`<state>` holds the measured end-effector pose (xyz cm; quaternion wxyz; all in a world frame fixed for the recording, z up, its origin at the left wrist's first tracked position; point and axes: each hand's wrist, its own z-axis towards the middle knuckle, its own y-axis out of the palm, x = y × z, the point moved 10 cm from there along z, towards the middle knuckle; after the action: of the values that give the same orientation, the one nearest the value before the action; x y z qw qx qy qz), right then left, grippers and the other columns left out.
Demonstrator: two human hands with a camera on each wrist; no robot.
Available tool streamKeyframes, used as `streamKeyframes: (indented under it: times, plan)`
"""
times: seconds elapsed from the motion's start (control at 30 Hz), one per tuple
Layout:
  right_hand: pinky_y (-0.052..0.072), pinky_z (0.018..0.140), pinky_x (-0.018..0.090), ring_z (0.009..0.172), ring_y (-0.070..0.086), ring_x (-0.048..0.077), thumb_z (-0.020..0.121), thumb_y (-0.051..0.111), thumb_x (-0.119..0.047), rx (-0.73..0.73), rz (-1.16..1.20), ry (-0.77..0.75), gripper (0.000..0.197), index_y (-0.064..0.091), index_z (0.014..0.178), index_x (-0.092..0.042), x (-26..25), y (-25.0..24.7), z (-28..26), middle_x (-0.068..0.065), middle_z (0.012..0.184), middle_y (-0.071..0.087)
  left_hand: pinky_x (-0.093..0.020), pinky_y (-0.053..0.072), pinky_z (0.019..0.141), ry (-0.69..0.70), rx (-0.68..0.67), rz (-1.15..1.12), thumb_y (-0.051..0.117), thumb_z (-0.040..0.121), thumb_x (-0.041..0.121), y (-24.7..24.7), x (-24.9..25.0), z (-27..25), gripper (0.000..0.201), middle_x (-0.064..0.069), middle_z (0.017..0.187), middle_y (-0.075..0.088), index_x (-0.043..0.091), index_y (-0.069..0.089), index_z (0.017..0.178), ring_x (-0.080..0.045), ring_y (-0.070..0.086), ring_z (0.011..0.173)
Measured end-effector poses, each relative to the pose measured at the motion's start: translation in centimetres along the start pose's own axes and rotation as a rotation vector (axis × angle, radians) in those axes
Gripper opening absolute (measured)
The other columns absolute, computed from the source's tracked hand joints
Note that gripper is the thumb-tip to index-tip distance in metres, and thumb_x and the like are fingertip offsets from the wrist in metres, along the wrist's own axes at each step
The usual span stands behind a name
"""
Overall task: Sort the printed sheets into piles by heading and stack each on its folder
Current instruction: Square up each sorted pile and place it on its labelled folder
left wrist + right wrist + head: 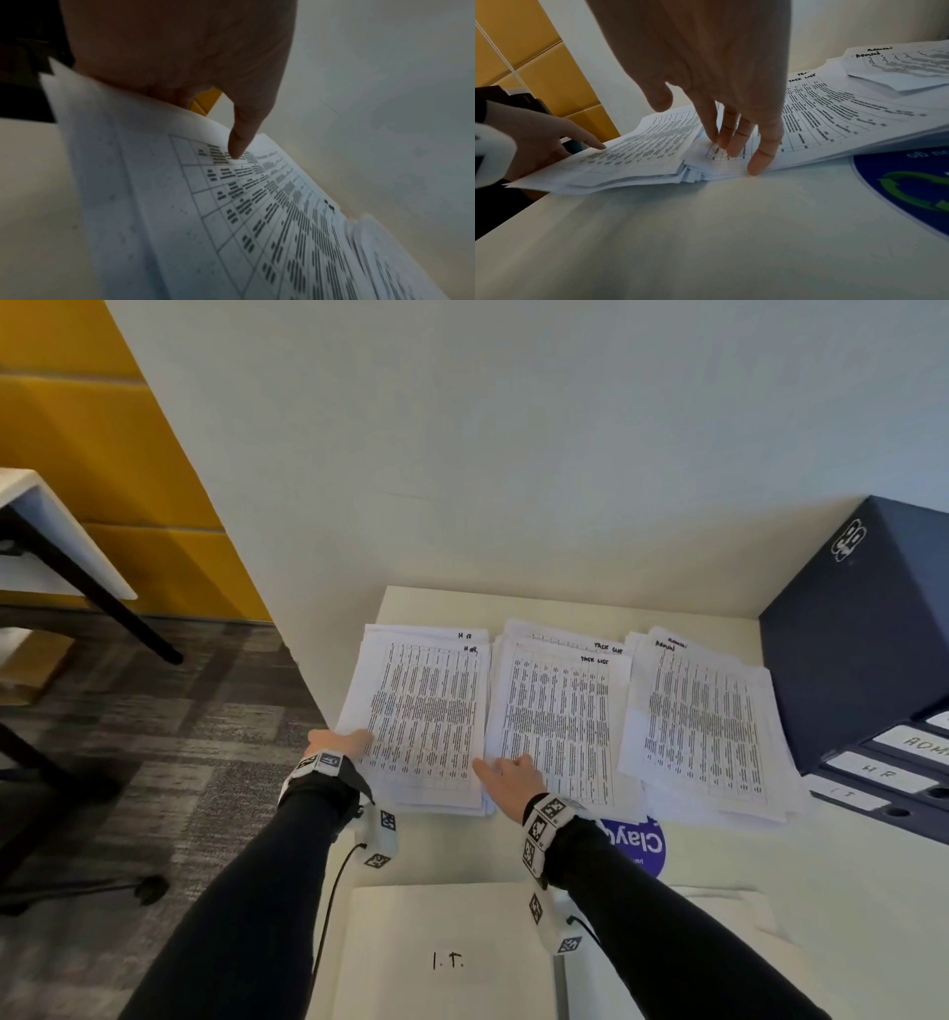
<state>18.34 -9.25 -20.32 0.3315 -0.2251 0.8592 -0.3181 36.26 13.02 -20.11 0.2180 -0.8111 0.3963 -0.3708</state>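
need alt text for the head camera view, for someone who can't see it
Seen from above, a person's left hand grips the near left corner of the HR pile while the right hand rests its fingers on the near edge of the TASK LIST pile. A third pile lies to the right, beside dark binders.

Both arms in black sleeves reach forward, tagged wrist bands on each; left hand pinches the HR pile at its near-left corner, thumb on top, fingers beneath; right hand palm-down, straight fingertips pressing the paper just ahead.
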Motion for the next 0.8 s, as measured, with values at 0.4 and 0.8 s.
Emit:
streamKeyframes:
  times: [0.4, 0.8]
  plan:
    - [0.028, 0.104, 0.044, 0.124, 0.034, 0.032, 0.096, 0.02, -0.054, 0.002, 0.06, -0.031, 0.059, 0.048, 0.124, -0.01, -0.4, -0.2, -1.2, 0.017, 0.135, 0.041, -0.043, 0.043, 0.089, 0.346, -0.04, -0.078, 0.056, 0.086, 0.001, -1.2, 2.7, -1.0, 0.052, -0.022, 0.125, 0.05, 0.003, 0.034, 0.133, -0.039, 0.05, 0.114]
    - [0.028, 0.109, 0.051, 0.132, 0.038, 0.028, 0.093, 0.029, -0.063, -0.123, 0.743, -0.028, 0.07, 0.024, 0.148, -0.02, 0.7, -5.4, -7.8, 0.006, 0.149, 0.033, -0.034, 0.046, 0.077, 0.607, 0.156, -0.545, 0.055, 0.09, 0.002, -9.9, 1.8, -15.3, 0.039, -0.004, 0.102, 0.056, 0.019, 0.042, 0.123, -0.026, 0.054, 0.096]
